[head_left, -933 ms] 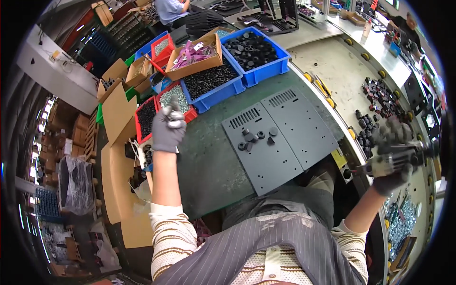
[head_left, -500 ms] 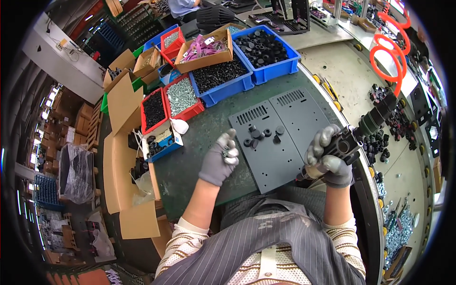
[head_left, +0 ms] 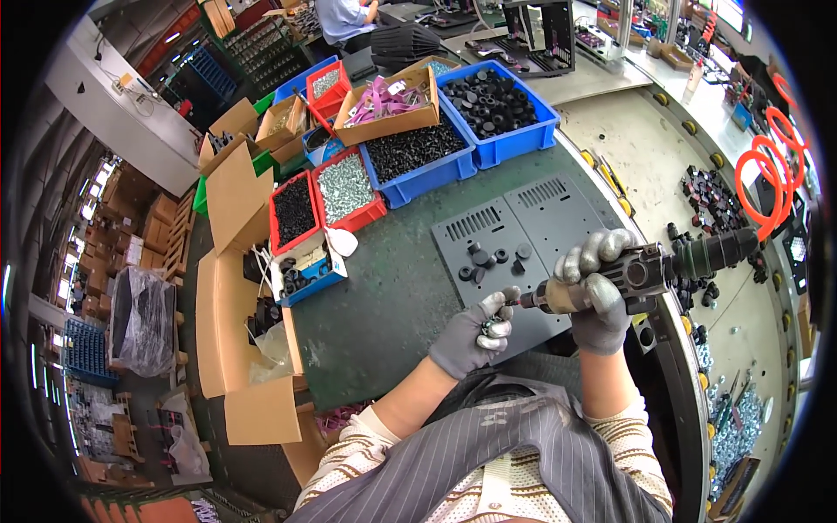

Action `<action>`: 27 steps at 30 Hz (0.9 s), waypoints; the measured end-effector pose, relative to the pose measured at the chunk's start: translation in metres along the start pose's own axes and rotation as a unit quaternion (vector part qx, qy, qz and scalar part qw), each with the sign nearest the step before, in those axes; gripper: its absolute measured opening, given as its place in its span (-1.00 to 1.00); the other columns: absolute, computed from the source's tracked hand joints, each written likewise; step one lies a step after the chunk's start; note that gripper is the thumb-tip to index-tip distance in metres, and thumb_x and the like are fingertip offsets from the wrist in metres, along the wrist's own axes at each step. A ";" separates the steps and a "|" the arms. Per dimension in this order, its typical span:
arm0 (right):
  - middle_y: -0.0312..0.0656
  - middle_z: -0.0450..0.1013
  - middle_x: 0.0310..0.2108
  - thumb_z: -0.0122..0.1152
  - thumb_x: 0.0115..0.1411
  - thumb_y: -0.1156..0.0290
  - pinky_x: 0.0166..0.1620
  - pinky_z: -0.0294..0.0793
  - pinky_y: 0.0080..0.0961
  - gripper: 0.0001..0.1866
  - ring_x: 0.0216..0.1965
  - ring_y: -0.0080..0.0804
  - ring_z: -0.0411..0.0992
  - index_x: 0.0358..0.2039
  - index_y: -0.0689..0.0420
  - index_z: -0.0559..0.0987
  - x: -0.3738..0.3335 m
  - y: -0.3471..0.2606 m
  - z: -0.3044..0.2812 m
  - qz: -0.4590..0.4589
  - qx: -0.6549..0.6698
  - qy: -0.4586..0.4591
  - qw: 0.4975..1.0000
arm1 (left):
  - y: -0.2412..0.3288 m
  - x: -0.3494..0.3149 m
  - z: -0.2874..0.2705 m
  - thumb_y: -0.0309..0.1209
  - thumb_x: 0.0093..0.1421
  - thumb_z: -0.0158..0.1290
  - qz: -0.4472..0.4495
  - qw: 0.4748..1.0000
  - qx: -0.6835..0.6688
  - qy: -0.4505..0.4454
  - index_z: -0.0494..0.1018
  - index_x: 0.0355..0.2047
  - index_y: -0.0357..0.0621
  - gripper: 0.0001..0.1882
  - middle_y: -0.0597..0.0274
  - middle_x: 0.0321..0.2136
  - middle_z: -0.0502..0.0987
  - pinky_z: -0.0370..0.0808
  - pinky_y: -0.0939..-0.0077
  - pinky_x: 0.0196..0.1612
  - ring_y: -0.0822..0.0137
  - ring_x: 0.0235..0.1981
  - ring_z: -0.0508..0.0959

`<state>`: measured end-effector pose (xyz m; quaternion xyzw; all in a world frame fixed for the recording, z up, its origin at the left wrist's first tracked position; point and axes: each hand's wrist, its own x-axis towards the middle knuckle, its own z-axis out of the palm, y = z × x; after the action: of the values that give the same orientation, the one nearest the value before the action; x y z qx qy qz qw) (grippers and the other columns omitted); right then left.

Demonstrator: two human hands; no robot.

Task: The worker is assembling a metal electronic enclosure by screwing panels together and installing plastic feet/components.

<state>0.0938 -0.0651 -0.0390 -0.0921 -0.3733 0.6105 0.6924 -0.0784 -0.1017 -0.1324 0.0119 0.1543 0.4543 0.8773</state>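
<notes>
My right hand point(head_left: 600, 296), in a grey glove with silver-coated fingers, is wrapped round a pneumatic screwdriver point(head_left: 643, 272) held sideways, its tip to the left. My gloved left hand point(head_left: 471, 338) is closed at that tip, thumb and fingertips pinched together. Small metal pieces that look like screws show between its curled fingers. Beneath and beyond the hands lies a dark grey metal panel point(head_left: 558, 213) with slots and small holes. Several black round plastic feet point(head_left: 478, 256) sit loose on it, just beyond my left hand.
Blue bins point(head_left: 514, 150), red bins point(head_left: 336, 218) of small parts and a box of purple pieces point(head_left: 388, 131) line the table's far side. An open carton point(head_left: 261, 414) stands left. A coiled orange hose point(head_left: 757, 187) runs at right. Another person point(head_left: 344, 19) sits far off.
My left hand has moved right and met the screwdriver's tip. My right hand has swung the screwdriver toward level, its tip rising toward the left hand.
</notes>
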 end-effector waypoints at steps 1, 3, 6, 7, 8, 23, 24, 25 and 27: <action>-0.29 0.26 -0.40 0.24 -0.13 0.54 -0.26 0.40 -0.41 -0.57 -0.40 -0.44 0.33 -0.24 0.03 0.28 -0.001 0.000 -0.001 -0.001 0.000 -0.001 1.000 | -0.001 0.001 -0.001 -0.34 0.34 -0.18 -0.001 1.000 0.004 0.011 0.30 -0.01 -0.22 -0.71 0.28 -0.44 0.45 0.24 0.81 -0.72 0.59 -0.61 0.32; -0.29 0.26 -0.41 0.25 -0.12 0.54 -0.27 0.40 -0.42 -0.57 -0.41 -0.44 0.32 -0.25 0.02 0.28 -0.003 0.000 -0.002 -0.017 0.012 0.003 1.000 | -0.001 0.002 -0.002 -0.34 0.34 -0.18 -0.001 1.000 0.001 0.000 0.30 -0.01 -0.23 -0.70 0.28 -0.43 0.45 0.24 0.81 -0.72 0.59 -0.61 0.32; -0.29 0.25 -0.41 0.26 -0.12 0.55 -0.28 0.41 -0.43 -0.58 -0.42 -0.45 0.31 -0.26 0.03 0.28 -0.004 -0.002 -0.004 -0.032 0.015 -0.011 0.999 | -0.001 0.003 -0.004 -0.34 0.34 -0.18 -0.005 1.000 0.000 -0.009 0.29 0.00 -0.24 -0.70 0.28 -0.43 0.45 0.24 0.81 -0.72 0.59 -0.60 0.32; -0.29 0.26 -0.41 0.26 -0.11 0.56 -0.28 0.41 -0.44 -0.59 -0.41 -0.46 0.32 -0.26 0.03 0.28 -0.004 -0.002 -0.006 -0.043 0.018 -0.031 0.998 | -0.001 0.004 -0.004 -0.34 0.34 -0.18 -0.009 1.000 0.003 -0.007 0.29 0.00 -0.25 -0.69 0.28 -0.44 0.45 0.24 0.81 -0.71 0.59 -0.60 0.32; -0.30 0.28 -0.42 0.30 -0.10 0.56 -0.28 0.43 -0.47 -0.59 -0.41 -0.47 0.33 -0.28 0.04 0.30 -0.004 -0.003 -0.006 -0.039 0.023 -0.043 0.998 | -0.002 0.005 -0.001 -0.34 0.34 -0.18 -0.010 1.000 0.003 -0.007 0.29 0.00 -0.25 -0.69 0.28 -0.44 0.45 0.24 0.81 -0.71 0.59 -0.60 0.32; -0.32 0.31 -0.46 0.41 -0.13 0.51 -0.39 0.44 -0.49 -0.57 -0.48 -0.48 0.37 -0.36 0.04 0.30 -0.008 -0.006 -0.014 -0.018 0.082 -0.079 0.993 | -0.013 0.004 -0.009 -0.35 0.33 -0.20 -0.033 0.999 -0.017 -0.021 0.31 -0.05 -0.28 -0.71 0.26 -0.46 0.43 0.22 0.81 -0.70 0.59 -0.64 0.28; -0.31 0.31 -0.44 0.38 -0.12 0.52 -0.35 0.44 -0.47 -0.58 -0.46 -0.46 0.37 -0.32 0.04 0.31 -0.009 -0.006 -0.015 -0.014 0.100 -0.058 0.993 | -0.014 0.003 -0.008 -0.35 0.33 -0.19 -0.033 0.999 -0.013 -0.032 0.31 -0.04 -0.29 -0.70 0.26 -0.47 0.42 0.22 0.81 -0.69 0.59 -0.64 0.28; -0.30 0.32 -0.40 0.33 -0.11 0.48 -0.27 0.43 -0.42 -0.59 -0.39 -0.44 0.39 -0.29 0.04 0.31 -0.009 -0.006 -0.018 -0.014 0.101 -0.043 0.994 | -0.015 0.002 -0.007 -0.35 0.33 -0.19 -0.032 0.999 -0.009 -0.043 0.31 -0.03 -0.29 -0.70 0.26 -0.47 0.41 0.22 0.80 -0.68 0.59 -0.64 0.27; -0.28 0.33 -0.36 0.30 -0.09 0.43 -0.21 0.42 -0.39 -0.59 -0.32 -0.39 0.40 -0.23 0.03 0.32 -0.009 -0.007 -0.024 -0.004 0.109 -0.003 0.994 | -0.013 0.001 -0.007 -0.34 0.32 -0.17 -0.023 0.998 0.020 -0.061 0.31 -0.03 -0.30 -0.69 0.27 -0.49 0.39 0.21 0.80 -0.66 0.60 -0.64 0.26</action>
<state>0.1147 -0.0674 -0.0558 -0.0123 -0.3069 0.6449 0.6998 -0.0696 -0.1099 -0.1413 0.0536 0.1099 0.4288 0.8951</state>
